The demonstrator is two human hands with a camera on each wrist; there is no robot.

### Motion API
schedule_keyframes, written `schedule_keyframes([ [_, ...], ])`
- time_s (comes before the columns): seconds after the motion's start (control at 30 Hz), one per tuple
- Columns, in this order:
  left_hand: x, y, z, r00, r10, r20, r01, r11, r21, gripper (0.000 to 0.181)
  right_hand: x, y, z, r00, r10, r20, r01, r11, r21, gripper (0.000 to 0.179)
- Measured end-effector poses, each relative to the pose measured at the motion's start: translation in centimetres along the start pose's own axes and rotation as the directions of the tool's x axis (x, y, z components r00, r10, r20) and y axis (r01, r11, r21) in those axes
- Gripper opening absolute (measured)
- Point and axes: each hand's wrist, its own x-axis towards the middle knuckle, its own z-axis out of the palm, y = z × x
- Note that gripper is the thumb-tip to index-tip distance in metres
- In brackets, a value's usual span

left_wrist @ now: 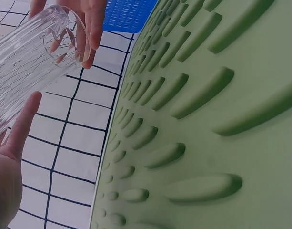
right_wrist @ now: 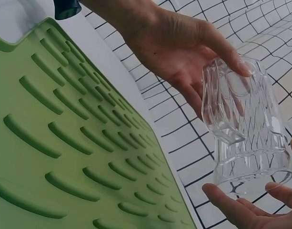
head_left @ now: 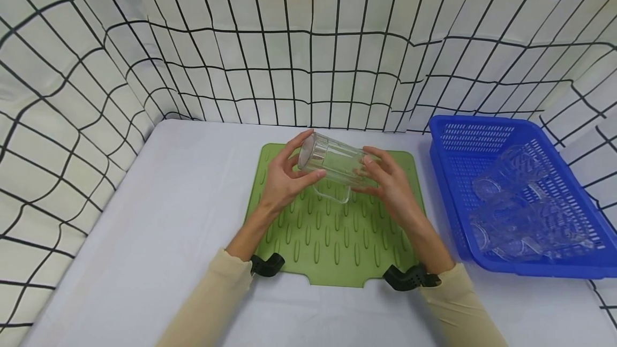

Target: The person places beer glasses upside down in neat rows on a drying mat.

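Observation:
A clear glass mug (head_left: 335,160) is held tilted on its side above a green ribbed mat (head_left: 328,240). Its handle (head_left: 333,193) hangs on the lower side, facing the mat. My left hand (head_left: 284,178) holds the mug's left end between fingers and thumb. At the other end, my right hand (head_left: 388,181) grips the glass, thumb along its near side. In the right wrist view the mug (right_wrist: 248,129) spans between the right hand (right_wrist: 179,57) above and the left hand (right_wrist: 246,210) below. The left wrist view cuts off part of the mug (left_wrist: 29,59).
On the right stands a blue perforated basket (head_left: 445,191) with several clear glass mugs (head_left: 520,218) lying in it. The mat lies on a white-covered table (head_left: 159,218). A white backdrop with a black grid (head_left: 299,52) rises behind and at the sides.

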Motion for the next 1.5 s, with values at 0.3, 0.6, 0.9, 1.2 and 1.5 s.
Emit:
schedule_keyframes([
  [0.3,0.2,0.6,-0.7,1.0,0.008,-0.028,-0.007,0.999,0.035,0.081,-0.1,-0.1,-0.3,1.0,-0.01,-0.001,0.01,1.0,-0.007,0.054],
  [0.6,0.3,0.9,-1.5,0.998,0.0,-0.063,0.009,0.99,0.14,0.079,-0.7,0.1,-1.2,0.997,-0.07,-0.023,0.067,0.99,-0.127,0.053],
  [0.9,0.3,0.8,-2.2,0.997,0.027,-0.066,-0.013,0.978,0.207,0.08,-1.6,0.4,-1.8,0.992,-0.121,-0.021,0.11,0.951,-0.288,0.056],
  [1.2,0.4,1.1,-2.6,0.996,0.019,-0.091,0.002,0.975,0.224,0.078,-2.6,0.9,-2.0,0.988,-0.156,-0.004,0.137,0.88,-0.454,0.056],
  [1.5,0.5,1.3,-3.1,0.994,0.016,-0.108,0.009,0.974,0.228,0.078,-3.6,1.8,-2.2,0.992,-0.122,0.01,0.102,0.778,-0.62,0.064],
])
